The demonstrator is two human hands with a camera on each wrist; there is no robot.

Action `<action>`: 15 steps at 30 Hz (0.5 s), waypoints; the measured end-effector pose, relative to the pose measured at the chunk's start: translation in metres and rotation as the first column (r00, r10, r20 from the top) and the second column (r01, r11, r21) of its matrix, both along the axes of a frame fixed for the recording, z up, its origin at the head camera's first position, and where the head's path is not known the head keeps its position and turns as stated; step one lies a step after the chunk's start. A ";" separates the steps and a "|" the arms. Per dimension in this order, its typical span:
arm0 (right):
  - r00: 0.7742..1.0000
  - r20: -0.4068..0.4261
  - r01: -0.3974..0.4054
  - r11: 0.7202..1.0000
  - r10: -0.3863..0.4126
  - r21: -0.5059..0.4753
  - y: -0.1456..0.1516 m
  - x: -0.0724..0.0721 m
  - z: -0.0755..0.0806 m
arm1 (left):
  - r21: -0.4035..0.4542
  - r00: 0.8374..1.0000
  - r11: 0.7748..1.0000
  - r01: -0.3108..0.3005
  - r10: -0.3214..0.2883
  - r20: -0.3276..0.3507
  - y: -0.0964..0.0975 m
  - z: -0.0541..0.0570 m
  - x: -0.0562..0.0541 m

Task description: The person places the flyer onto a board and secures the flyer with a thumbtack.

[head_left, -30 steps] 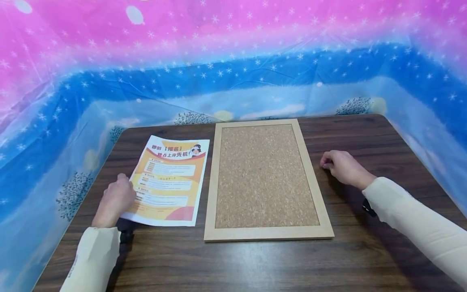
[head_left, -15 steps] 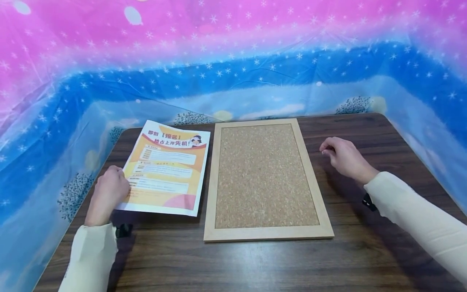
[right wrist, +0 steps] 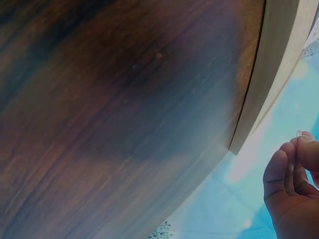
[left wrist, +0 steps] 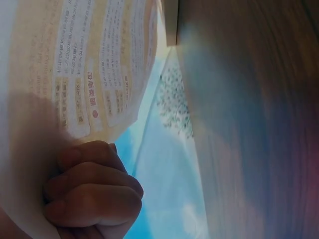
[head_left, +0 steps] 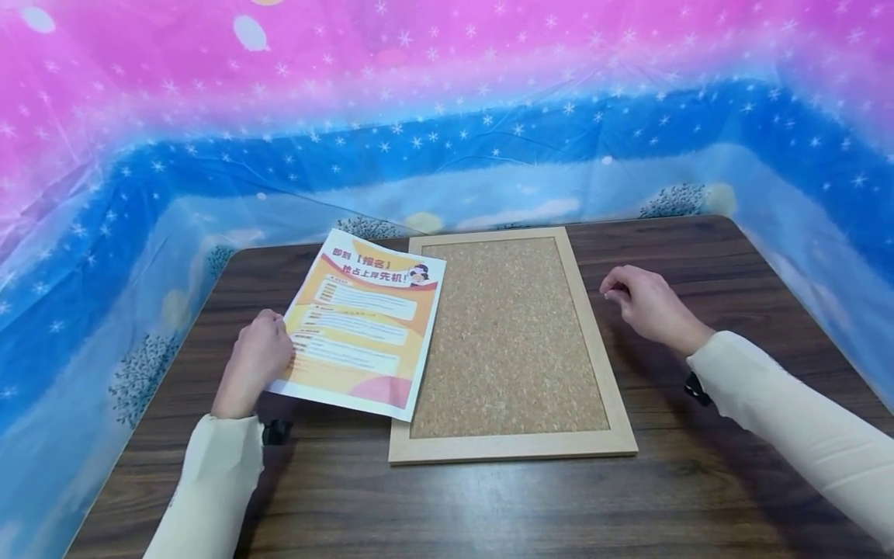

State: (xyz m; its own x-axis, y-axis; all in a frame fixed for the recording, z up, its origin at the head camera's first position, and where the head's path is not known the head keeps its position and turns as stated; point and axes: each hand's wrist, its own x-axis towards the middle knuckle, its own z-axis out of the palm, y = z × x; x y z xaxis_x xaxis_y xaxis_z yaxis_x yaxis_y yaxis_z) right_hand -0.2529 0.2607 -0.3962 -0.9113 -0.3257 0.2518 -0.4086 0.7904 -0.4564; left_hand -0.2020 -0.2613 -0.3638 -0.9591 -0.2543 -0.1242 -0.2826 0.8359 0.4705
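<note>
Flyer hangs pinched at its left edge by the left hand, right edge over the corkboard; right hand, right of it, pinches something tiny.

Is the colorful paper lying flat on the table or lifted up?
Lifted up. The left hand grips the flyer by its left edge, and its right side hangs over the cork board's frame, casting a shadow below.

Bright, even light in the head view, edges bowed; soft shadows lie under each sleeve. Both wrist views are blurred, the worktop smeared.
</note>
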 end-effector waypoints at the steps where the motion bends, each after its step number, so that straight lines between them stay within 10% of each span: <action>1: 1.000 0.000 0.001 1.000 -0.001 0.003 0.001 0.000 0.000 | 0.002 1.000 1.000 0.005 -0.005 0.000 0.003 -0.002 -0.001; 15: 1.000 0.006 0.007 1.000 -0.007 0.019 0.006 -0.004 -0.001 | 0.014 0.979 0.980 0.196 -0.197 0.062 0.049 -0.019 -0.009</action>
State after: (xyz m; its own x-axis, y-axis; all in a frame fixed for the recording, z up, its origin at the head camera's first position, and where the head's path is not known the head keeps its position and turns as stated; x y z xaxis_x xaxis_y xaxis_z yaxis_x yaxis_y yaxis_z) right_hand -0.2565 0.2670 -0.3972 -0.9150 -0.3243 0.2401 -0.4005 0.8019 -0.4433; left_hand -0.2115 -0.2124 -0.3827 -0.9805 -0.0606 -0.1871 -0.1425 0.8743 0.4639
